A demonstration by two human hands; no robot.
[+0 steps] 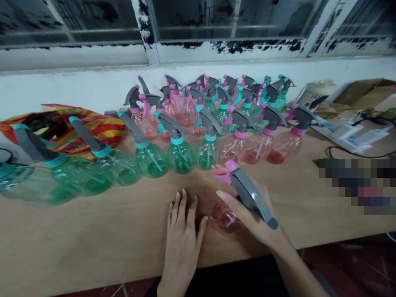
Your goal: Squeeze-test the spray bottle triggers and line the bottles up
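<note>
A clear pink spray bottle with a grey trigger head and pink nozzle stands near the table's front edge. Around its neck my right hand is closed, the thumb on the near side and the other fingers mostly hidden behind the head. To its left, my left hand lies flat on the tabletop with fingers spread, holding nothing. Beyond both hands runs a row of spray bottles, including a green bottle and a pink bottle.
More spray bottles crowd against the wall. A red and yellow plastic bag lies at the left. White chargers and cables and a brown paper bag are at the right. The wooden table ends close in front of me.
</note>
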